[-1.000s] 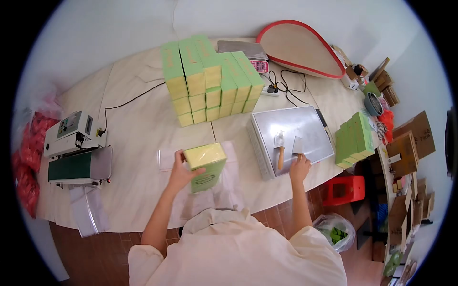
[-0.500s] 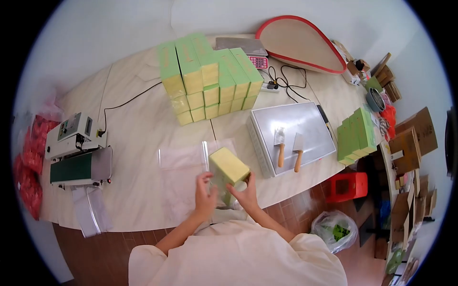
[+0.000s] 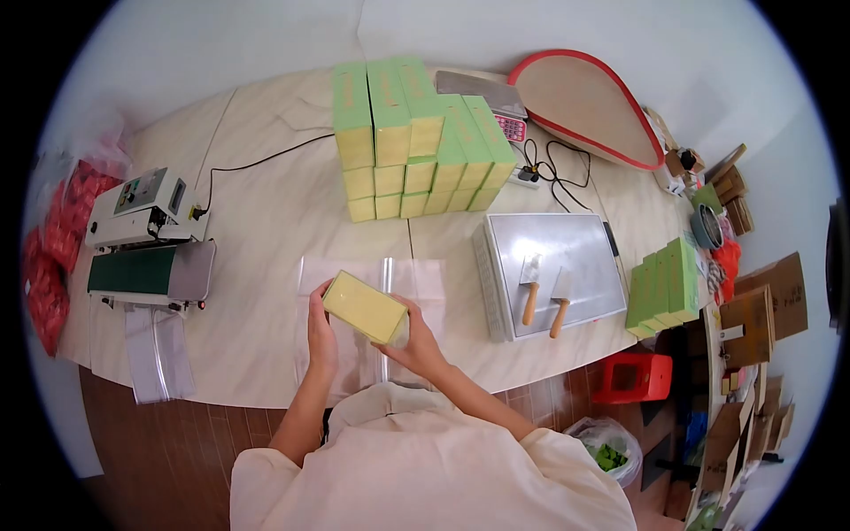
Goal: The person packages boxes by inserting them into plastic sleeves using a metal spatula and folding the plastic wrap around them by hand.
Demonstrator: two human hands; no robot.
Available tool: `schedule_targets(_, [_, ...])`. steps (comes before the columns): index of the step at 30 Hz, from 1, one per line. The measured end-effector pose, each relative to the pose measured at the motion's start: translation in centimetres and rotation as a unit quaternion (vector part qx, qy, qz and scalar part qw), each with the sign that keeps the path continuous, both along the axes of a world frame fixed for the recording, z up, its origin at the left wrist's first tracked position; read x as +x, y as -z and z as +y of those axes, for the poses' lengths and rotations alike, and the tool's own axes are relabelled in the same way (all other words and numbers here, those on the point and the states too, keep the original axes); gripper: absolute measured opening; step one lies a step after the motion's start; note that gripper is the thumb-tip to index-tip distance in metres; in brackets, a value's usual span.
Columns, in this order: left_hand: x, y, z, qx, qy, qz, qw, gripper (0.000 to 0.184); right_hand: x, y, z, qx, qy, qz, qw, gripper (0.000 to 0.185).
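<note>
A yellow-topped box [image 3: 364, 307] is held up in front of me, tilted, over clear plastic bags [image 3: 416, 279] lying flat on the table. My left hand [image 3: 321, 334] is closed against the box's left end, its fingers partly hidden behind it. At the right end, my right hand [image 3: 418, 345] grips the lower corner with thumb and fingers. The underside of the box is out of sight. Beyond the bags stands a stack of green and yellow boxes [image 3: 390, 133], several high and wide.
On the right is a metal-topped unit [image 3: 584, 243] with two wooden-handled scrapers [image 3: 529, 296]. More green boxes [image 3: 677, 283] stand beyond it. A sealing machine [image 3: 142, 265] sits at left, with bags [image 3: 159, 358] below. At the back are a scale [image 3: 478, 88] and a red-rimmed tray [image 3: 575, 106].
The box has moved left and up, clear of where it was low over the bags. My left hand has gone from loosely beside it to pressing its left end; the camera view has shifted.
</note>
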State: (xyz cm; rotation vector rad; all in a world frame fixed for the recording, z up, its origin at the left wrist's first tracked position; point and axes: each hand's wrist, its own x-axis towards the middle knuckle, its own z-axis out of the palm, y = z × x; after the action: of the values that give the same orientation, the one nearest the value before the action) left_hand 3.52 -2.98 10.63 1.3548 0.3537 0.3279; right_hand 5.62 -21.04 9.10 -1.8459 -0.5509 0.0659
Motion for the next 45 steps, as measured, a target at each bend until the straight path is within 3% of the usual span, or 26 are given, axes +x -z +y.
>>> schedule_targets(3, [0.5, 2.3, 1.6, 0.075, -0.010, 0.034, 0.997, 0.054, 0.6, 1.7, 0.4, -0.062, -0.015, -0.003, 0.998, 0.090])
schedule_targets(5, [0.8, 1.1, 2.1, 0.040, -0.018, 0.028, 0.999, 0.050, 0.9, 1.2, 0.1, -0.106, -0.014, -0.035, 0.994, 0.092])
schedule_targets(7, [1.0, -0.4, 2.2, 0.004, -0.019, 0.023, 1.000, 0.046, 1.3, 0.3, -1.5, -0.166, -0.010, -0.141, 0.976, 0.094])
schedule_targets(9, [1.6, -2.0, 2.1, 0.079, -0.068, -0.025, 0.994, 0.036, 2.3, 0.4, -4.5, -0.190, 0.071, -0.136, 0.970, 0.084])
schedule_targets(13, [1.3, -6.2, 1.9, 0.201, -0.023, -0.025, 0.979, 0.025, 5.2, 0.4, -13.3, -0.284, 0.327, -0.197, 0.879, 0.054])
schedule_targets(15, [1.2, -7.8, 1.3, 0.325, 0.074, 0.026, 0.942, 0.020, 5.9, 0.7, -16.7, -0.373, 0.405, -0.191, 0.813, 0.042])
schedule_targets(16, [1.4, -7.9, 1.0, 0.324, 0.079, 0.024, 0.942, 0.020, 6.0, 1.1, -17.8, -0.374, 0.409, -0.191, 0.810, 0.042])
schedule_targets(18, [1.5, -8.0, 0.4, 0.517, 0.135, -0.032, 0.845, 0.025, 6.3, 2.0, -19.3, -0.530, 0.373, -0.137, 0.749, 0.032])
schedule_targets(19, [1.5, -7.9, 0.0, 0.517, 0.135, -0.033, 0.845, 0.025, 6.4, 2.3, -19.4, -0.530, 0.374, -0.137, 0.749, 0.032])
schedule_targets(21, [1.3, -7.6, -0.4, 0.539, 0.175, -0.077, 0.820, 0.029, 6.6, 2.9, -19.1, -0.540, 0.404, 0.006, 0.738, 0.022])
schedule_targets(24, [1.0, -6.9, -0.1, 0.548, 0.187, -0.073, 0.812, 0.032, 7.6, 5.3, -19.7, -0.532, 0.420, 0.027, 0.735, 0.021])
schedule_targets(28, [0.5, -6.4, 0.0, 0.558, 0.197, -0.082, 0.802, 0.022, 8.1, 5.0, -19.2, -0.467, 0.435, 0.079, 0.766, 0.020])
schedule_targets(30, [0.3, -5.8, -0.6, 0.574, 0.165, -0.103, 0.796, 0.018, 7.3, 4.8, -19.3, -0.348, 0.406, -0.003, 0.845, 0.025])
schedule_targets(31, [0.3, -5.3, -0.6, 0.574, 0.164, -0.101, 0.796, 0.018, 6.6, 3.5, -18.7, -0.349, 0.404, -0.003, 0.846, 0.025])
schedule_targets(33, [0.3, -4.6, -0.7, 0.592, 0.159, -0.056, 0.788, 0.013, 4.6, -0.8, -16.7, -0.234, 0.288, 0.046, 0.927, 0.027])
schedule_targets(34, [0.3, -4.6, -0.8, 0.592, 0.160, -0.056, 0.788, 0.013, 3.6, -1.9, -16.3, -0.220, 0.240, 0.066, 0.943, 0.025])
schedule_targets(35, [0.2, -4.8, -0.8, 0.583, 0.140, -0.058, 0.798, 0.011, 2.6, -3.3, -15.6, -0.220, 0.242, 0.068, 0.943, 0.025])
schedule_targets(37, [0.2, -4.9, -0.9, 0.572, 0.124, -0.060, 0.808, 0.009, 0.7, -6.3, -14.0, -0.189, 0.115, 0.003, 0.975, 0.020])
schedule_targets(40, [0.2, -4.8, -0.9, 0.576, 0.082, -0.066, 0.811, 0.008, -0.9, -9.1, -12.3, -0.186, 0.045, -0.064, 0.979, 0.018])
schedule_targets(45, [0.3, -4.5, -0.7, 0.580, 0.070, -0.062, 0.809, 0.010, -1.6, -9.9, -11.6, -0.206, -0.007, -0.065, 0.976, 0.017])
